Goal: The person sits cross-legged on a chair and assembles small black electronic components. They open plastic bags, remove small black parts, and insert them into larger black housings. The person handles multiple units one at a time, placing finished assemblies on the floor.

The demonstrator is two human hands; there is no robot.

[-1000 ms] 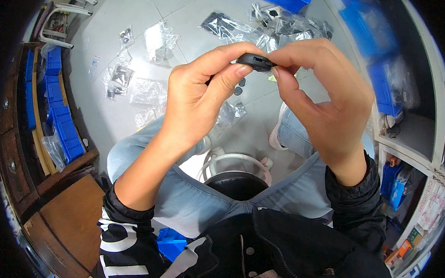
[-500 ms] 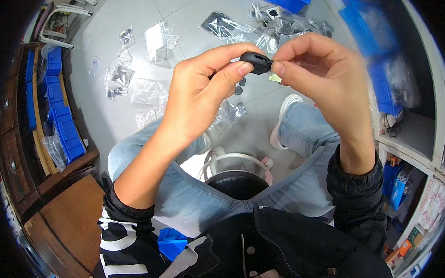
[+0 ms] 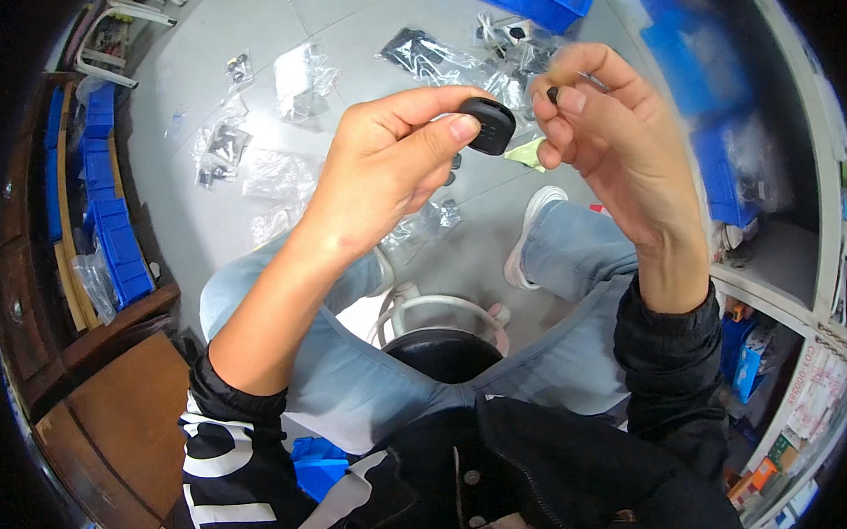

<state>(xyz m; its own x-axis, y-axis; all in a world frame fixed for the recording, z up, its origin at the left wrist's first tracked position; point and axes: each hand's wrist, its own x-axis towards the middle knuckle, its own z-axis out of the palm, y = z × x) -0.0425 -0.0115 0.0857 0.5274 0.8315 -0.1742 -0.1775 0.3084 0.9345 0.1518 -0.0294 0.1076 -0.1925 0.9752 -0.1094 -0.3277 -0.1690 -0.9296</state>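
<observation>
My left hand (image 3: pixel 380 160) pinches a small, rounded black plastic case (image 3: pixel 492 129) between thumb and forefinger. The case is tilted, with tiny marks or holes on its flat face and a slot along its upper edge. Apart from it, to the right, my right hand (image 3: pixel 615 131) is raised with thumb and forefinger pressed together. A tiny dark piece (image 3: pixel 553 95) shows at those fingertips; its kind is too small to make out. A yellow-green slip (image 3: pixel 528 153) shows beyond and below the right fingers, and dark round pieces lie partly hidden behind my left hand.
Clear plastic bags (image 3: pixel 282 176) and bagged dark parts (image 3: pixel 421 55) lie across the grey floor. Blue bins (image 3: pixel 116 244) line a wooden cabinet at left. More blue bins (image 3: pixel 725 172) stand by the shelving (image 3: pixel 767 304) at right. A black stool seat (image 3: pixel 444 354) sits between my knees.
My right hand has pulled away from the black case, up and to the right, with the tiny dark piece at its fingertips. The left hand has turned the case so its flat face shows.
</observation>
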